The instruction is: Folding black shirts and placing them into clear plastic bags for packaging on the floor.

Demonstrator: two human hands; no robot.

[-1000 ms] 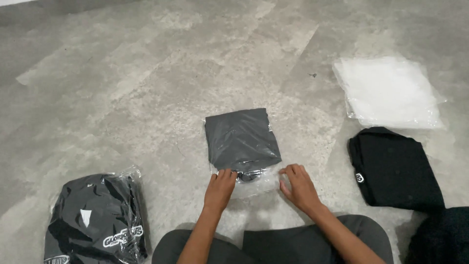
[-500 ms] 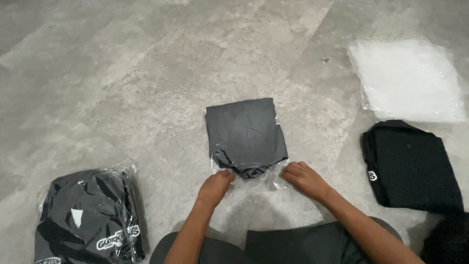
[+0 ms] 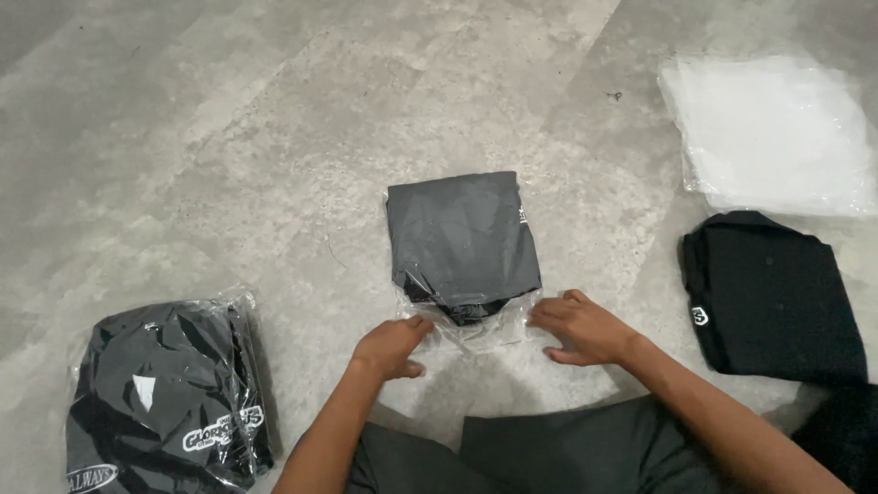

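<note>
A person is sitting on a mottled grey stone-look floor (image 3: 229, 137), looking down at their two bare hands. Lying flat at the centre is a folded dark grey fabric garment, roughly square (image 3: 462, 233), slipped inside a thin, crinkly clear plastic bag (image 3: 476, 331) whose open end is trailing loose and wrinkled toward the person.

The left hand (image 3: 391, 348) is resting at the near left corner of that bag, fingers curled with thumb and fingertips pinching together on the film's edge. The right hand (image 3: 585, 329) is sitting at the near right corner of the bag, fingers (image 3: 549, 309) spread a little and pressing down on the plastic; whether it is actually gripping the film cannot be told. Both hands are touching only the bag, not the cloth inside.

Left of the folded garment and nearer the person, a stack of black garments sealed in glossy clear bags (image 3: 169, 398) is lying with white printed patches showing. Right of the garment, a bare folded black fabric garment (image 3: 777, 297) with a small white emblem is lying flat. Beyond that, further right of the garment, a pile of empty, cloudy white-clear plastic bags (image 3: 768, 133) is resting. Dark grey trousers (image 3: 549, 453) are covering the person's legs just below the hands.
</note>
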